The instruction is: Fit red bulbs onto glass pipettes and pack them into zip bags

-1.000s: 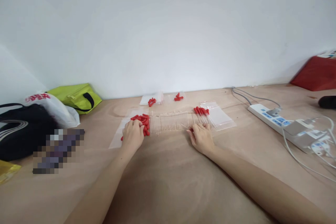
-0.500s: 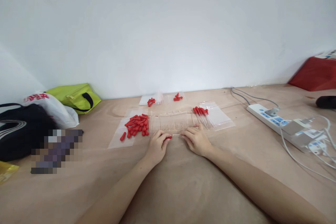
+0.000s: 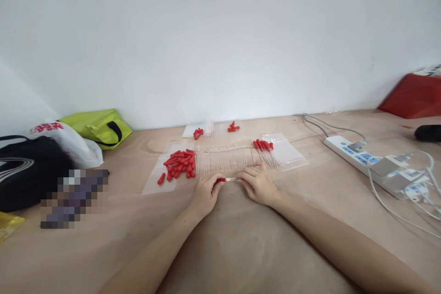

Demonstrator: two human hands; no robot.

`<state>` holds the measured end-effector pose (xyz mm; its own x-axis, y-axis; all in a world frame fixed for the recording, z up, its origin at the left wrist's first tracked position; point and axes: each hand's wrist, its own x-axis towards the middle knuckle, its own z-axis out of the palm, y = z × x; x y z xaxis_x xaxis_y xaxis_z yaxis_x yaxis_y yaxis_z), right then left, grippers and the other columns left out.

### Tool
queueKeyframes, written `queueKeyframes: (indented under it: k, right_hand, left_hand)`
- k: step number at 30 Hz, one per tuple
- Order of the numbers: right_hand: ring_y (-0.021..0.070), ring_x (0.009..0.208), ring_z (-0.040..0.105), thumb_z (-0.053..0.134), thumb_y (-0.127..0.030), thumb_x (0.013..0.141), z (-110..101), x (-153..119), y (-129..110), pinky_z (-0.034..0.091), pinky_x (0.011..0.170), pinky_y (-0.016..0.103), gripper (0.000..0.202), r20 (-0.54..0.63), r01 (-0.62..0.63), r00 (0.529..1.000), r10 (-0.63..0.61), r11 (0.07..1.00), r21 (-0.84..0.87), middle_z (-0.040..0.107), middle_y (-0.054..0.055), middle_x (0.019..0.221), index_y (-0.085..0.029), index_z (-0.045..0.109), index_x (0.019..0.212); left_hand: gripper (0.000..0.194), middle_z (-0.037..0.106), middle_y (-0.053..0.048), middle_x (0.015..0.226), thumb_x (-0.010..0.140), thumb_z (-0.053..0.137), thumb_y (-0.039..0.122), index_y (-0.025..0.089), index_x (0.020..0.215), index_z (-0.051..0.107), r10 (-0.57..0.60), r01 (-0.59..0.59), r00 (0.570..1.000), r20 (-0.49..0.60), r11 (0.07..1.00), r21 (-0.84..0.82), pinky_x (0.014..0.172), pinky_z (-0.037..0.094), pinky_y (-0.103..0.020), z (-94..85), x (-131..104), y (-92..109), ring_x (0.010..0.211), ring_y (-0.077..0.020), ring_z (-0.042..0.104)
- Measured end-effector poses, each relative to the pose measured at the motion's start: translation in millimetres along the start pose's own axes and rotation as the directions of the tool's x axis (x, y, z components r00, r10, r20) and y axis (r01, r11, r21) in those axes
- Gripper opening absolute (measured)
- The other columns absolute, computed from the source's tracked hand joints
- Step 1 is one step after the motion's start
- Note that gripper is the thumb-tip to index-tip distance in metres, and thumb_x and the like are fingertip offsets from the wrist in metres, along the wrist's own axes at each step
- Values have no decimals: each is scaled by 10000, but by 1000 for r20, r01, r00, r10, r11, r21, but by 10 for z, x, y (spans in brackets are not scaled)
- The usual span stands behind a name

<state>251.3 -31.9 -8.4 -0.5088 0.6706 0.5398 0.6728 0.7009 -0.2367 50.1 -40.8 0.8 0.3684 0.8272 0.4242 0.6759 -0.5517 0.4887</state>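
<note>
- Your left hand (image 3: 207,193) is pinched nearly closed, thumb against fingers, on a red bulb (image 3: 223,179); only the bulb's end shows.
- Your right hand (image 3: 257,185) is curled, fingers drawn together on the clear tube (image 3: 230,179); exact fingertip contact is hidden.
- Bulb and tube lie in line between your hands, low over the near side of the surface (image 3: 241,248). Cannot tell whether the tube's end sits inside the bulb.
- Handling, judged by look: bulb light, soft, rubbery, likely grippy; hold it at the neck so you do not squash it. Tube light, slick, fairly stiff, perhaps brittle or bendable; grip it close to the joint and push straight.
- Loose red bulbs (image 3: 182,161): matte, rounded, tapering to a neck, heaped at left.
- Row of thin tubes (image 3: 223,157): transparent, slender, side by side behind your hands.
- Bulb-topped tubes (image 3: 263,145): fanned at right, beside a glossy, flat clear plastic bag (image 3: 292,152).
- Surface: smooth, pale brown, wood-like grain.
</note>
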Motion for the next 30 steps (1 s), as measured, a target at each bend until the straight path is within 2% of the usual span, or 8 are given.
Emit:
queueKeyframes:
  k: [6, 11, 16, 23, 30]
  right_hand:
    - [140, 762, 545, 394, -201, 863, 25, -6, 32, 212, 850, 361, 214, 33, 11, 999, -12, 999, 36, 639, 29, 830, -209, 605, 901]
    - [135, 771, 550, 406, -182, 859, 29, -10, 85, 206, 856, 372, 236, 53, 35, 998, -41, 993, 111, 642, 18, 835, -239, 622, 933]
    - [132, 769, 548, 424, -175, 846, 16, -5, 103, 202, 839, 367, 246, 44, 65, 997, -70, 992, 108, 641, 8, 834, -263, 630, 949]
    - [121, 659, 505, 437, -168, 819, 29, -15, 37, 200, 718, 333, 235, 6, 72, 997, -72, 997, -29, 631, 12, 764, -246, 638, 912]
    - [108, 605, 460, 420, -174, 825, 16, -20, -29, 179, 657, 308, 203, -3, 114, 993, -114, 993, -37, 598, 9, 675, -176, 622, 815]
  left_hand:
    - [167, 655, -34, 854, 861, 438, 257, 197, 893, 591, 46, -45, 999, 13, 997, -57, 724, 441, -301, -2, 2, -43, 808, -166, 598]
    - [214, 659, -24, 809, 875, 416, 281, 203, 848, 613, 86, -85, 994, 71, 996, -24, 707, 407, -301, -17, -12, -25, 769, -163, 600]
    - [228, 659, -6, 795, 882, 406, 272, 210, 823, 618, 110, -112, 987, 119, 994, 9, 708, 369, -303, -23, -33, 1, 744, -154, 596]
    - [223, 647, -8, 761, 880, 408, 276, 200, 836, 613, 139, -144, 988, 63, 986, 85, 705, 339, -311, 27, -52, -59, 713, -149, 589]
    - [202, 642, 4, 751, 876, 408, 244, 192, 815, 593, 215, -217, 976, 30, 962, 168, 776, 294, -338, 4, -65, -15, 694, -132, 570]
